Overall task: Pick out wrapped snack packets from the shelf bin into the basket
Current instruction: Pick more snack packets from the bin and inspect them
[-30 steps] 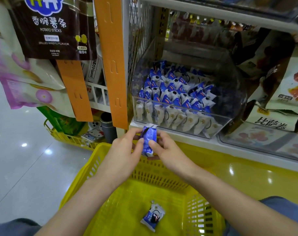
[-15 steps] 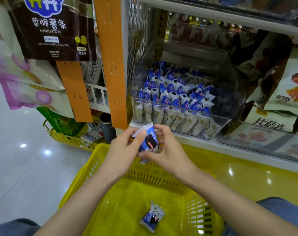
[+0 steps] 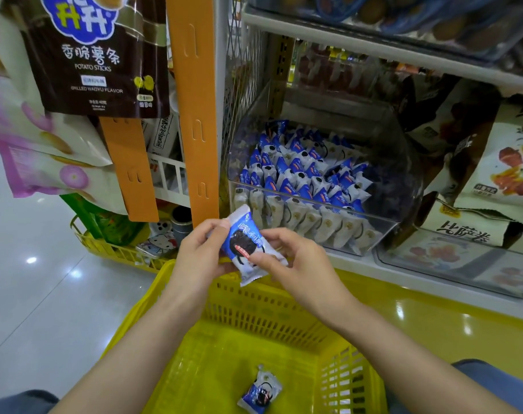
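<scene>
A blue and white snack packet [image 3: 242, 243] is held face up between both hands, above the far rim of the yellow basket [image 3: 194, 297]. My left hand [image 3: 199, 255] pinches its left edge and my right hand [image 3: 296, 264] pinches its right edge. One more packet [image 3: 260, 394] of the same kind lies on the basket floor. The clear shelf bin [image 3: 403, 180] behind the hands holds several rows of such packets [image 3: 302, 180].
Orange hanging strips [image 3: 194, 109] with a brown potato-stick bag [image 3: 101, 55] hang left of the bin. Larger snack bags [image 3: 499, 162] fill the shelf to the right. A second yellow basket [image 3: 116, 252] sits on the floor at left. A yellow ledge [image 3: 433, 321] runs below the shelf.
The packet has turned from edge-on to face up between my hands, and both hands have risen slightly and spread a little apart.
</scene>
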### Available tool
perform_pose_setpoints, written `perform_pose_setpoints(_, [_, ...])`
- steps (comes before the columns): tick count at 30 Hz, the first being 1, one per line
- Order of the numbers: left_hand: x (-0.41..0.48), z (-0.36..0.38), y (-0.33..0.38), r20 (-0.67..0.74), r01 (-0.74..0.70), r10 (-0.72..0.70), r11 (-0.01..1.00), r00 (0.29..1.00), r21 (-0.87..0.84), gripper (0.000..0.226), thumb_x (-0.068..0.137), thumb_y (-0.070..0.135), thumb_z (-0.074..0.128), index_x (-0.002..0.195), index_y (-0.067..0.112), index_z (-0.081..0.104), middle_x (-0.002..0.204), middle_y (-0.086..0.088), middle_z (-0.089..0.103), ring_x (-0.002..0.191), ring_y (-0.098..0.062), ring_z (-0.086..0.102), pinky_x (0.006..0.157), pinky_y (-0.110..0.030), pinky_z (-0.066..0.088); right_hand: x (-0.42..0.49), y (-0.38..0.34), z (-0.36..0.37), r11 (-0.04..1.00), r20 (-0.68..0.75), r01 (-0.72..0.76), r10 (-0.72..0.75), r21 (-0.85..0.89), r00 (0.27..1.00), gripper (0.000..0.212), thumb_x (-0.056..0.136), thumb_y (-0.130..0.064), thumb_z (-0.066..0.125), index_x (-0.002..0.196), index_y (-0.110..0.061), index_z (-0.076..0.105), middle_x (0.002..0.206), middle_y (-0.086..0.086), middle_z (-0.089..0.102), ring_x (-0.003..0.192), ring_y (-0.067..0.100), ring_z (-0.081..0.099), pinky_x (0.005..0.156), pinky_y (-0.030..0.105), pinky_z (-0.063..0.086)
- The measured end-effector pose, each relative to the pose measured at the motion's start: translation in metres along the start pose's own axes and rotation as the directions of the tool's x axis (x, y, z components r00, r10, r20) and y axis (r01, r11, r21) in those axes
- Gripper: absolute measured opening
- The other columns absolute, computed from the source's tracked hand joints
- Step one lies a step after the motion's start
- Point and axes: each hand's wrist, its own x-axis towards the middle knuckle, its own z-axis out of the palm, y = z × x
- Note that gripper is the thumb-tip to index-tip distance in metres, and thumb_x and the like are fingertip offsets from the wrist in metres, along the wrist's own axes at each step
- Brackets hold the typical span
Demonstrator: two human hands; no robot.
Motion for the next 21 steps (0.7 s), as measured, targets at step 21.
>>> perform_pose_setpoints(21, [0.018, 0.023, 0.029, 0.105, -0.083, 0.092, 0.993, 0.990, -0.087, 0.012, 0.089, 0.026, 0.058, 0.099, 0.025, 0.062, 0.099, 0.006, 0.071, 0.095, -0.010, 0.066, 0.089, -0.032, 0.052, 0.148, 0.005, -0.129, 0.566, -0.372, -0.449, 0.254, -0.691, 0.893, 0.031, 0.097, -0.020, 0.046, 0.111, 0.004, 0.059, 0.116, 0.023, 0.060, 0.107, 0.034, 0.057, 0.078, 0.032, 0.043])
